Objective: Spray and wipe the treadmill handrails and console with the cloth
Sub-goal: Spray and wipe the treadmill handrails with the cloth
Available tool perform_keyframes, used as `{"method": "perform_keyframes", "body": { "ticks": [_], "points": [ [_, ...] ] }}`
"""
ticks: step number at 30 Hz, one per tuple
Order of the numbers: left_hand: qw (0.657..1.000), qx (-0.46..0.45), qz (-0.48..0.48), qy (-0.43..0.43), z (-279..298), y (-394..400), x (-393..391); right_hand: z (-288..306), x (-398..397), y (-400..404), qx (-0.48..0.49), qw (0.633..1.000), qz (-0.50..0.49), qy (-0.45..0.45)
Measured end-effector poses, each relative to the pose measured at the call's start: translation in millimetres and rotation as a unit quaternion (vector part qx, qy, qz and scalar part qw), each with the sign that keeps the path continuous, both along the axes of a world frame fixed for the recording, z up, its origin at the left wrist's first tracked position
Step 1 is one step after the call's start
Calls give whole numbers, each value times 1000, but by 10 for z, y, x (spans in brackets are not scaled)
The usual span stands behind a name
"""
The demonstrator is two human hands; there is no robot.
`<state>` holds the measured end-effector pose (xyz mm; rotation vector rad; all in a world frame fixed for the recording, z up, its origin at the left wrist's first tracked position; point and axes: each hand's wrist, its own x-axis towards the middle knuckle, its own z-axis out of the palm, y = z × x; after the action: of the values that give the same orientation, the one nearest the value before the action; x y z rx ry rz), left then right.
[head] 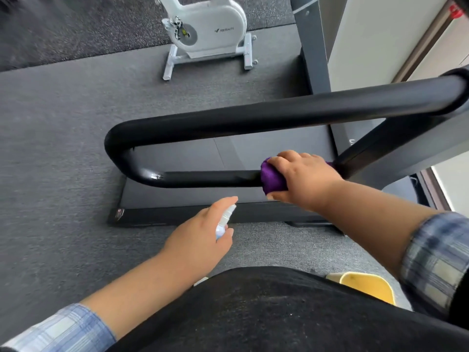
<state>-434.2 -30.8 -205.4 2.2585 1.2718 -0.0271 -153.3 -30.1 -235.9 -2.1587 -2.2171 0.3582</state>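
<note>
**Cloth clamped on the lower rail**

Right hand (303, 180) reaches in from the right edge, arm stretched, fingers wrapped over the purple cloth (272, 180) and curled round the lower bar of the black handrail (253, 118), close to where the bar meets the grey upright. Left hand (200, 233) sits lower, near the treadmill deck's (177, 214) front edge, fingers closed round the spray bottle (224, 222), index finger laid along its nozzle. A white exercise bike (215, 29) stands well beyond.

Grey floor (63, 148) bears treadmill (177, 199), bike (210, 29).
</note>
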Motion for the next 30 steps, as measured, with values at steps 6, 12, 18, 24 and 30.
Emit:
{"method": "perform_keyframes", "body": {
  "ticks": [6,12,18,24,30],
  "points": [
    [1000,-7,-2,-10,-16,138,-331,-12,-747,322,64,997,33,-9],
    [998,-23,-58,-25,49,417,-650,74,-1581,722,93,992,84,31],
    [992,-33,-109,-50,-11,710,-952,62,-1589,656,86,995,46,4],
    [984,-25,-152,-86,-82,897,-1190,82,-1476,556,51,998,-23,-25],
    [982,3,-149,-118,-128,1003,-1585,37,-1751,612,94,993,-46,-47]
  ]
}}
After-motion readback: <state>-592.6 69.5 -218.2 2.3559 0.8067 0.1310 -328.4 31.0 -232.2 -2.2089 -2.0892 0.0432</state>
